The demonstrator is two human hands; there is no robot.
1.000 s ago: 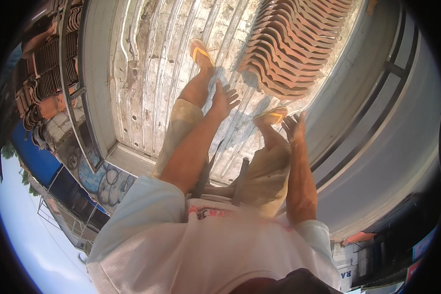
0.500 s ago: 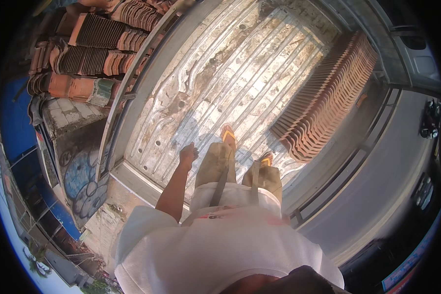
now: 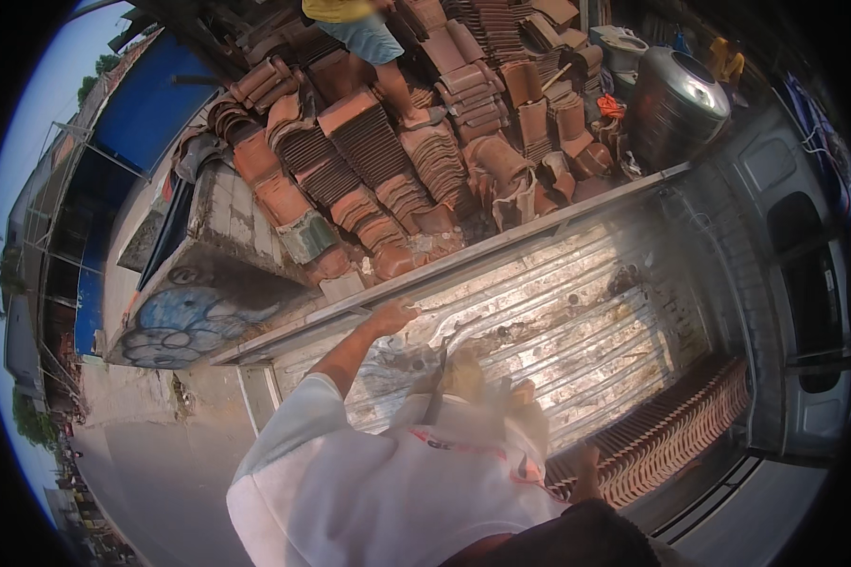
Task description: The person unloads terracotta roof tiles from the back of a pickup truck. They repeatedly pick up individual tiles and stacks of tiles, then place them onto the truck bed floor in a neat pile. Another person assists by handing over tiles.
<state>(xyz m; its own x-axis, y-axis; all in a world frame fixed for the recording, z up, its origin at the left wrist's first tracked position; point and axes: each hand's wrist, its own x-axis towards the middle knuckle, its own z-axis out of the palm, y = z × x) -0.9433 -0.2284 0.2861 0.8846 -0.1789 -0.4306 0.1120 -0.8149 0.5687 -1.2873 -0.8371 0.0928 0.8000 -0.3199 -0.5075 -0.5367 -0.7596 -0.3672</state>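
Note:
My left hand [image 3: 393, 317] is held out over the metal truck bed [image 3: 529, 326], near the side wall next to the tile piles. Its fingers are slightly blurred but look loosely apart, with nothing in them. Low on my right side, my right hand [image 3: 588, 465] hangs beside a long row of wavy clay roof tiles [image 3: 676, 430] standing on edge along the bed's right side. My sleeve and body cover part of that arm, and its fingers cannot be made out. Whether it touches the tiles I cannot tell.
Beyond the bed's side wall [image 3: 501, 248] lie large stacks of clay tiles [image 3: 364, 142]. A person in blue shorts [image 3: 373, 38] stands on them. A shiny metal tank [image 3: 676, 99] is at the far right, near the truck cab [image 3: 799, 236]. A painted concrete wall [image 3: 189, 326] is left.
My view has swung left, bringing the tile stacks and the person on them into sight. My left hand has risen toward the side wall. My right hand has come into view.

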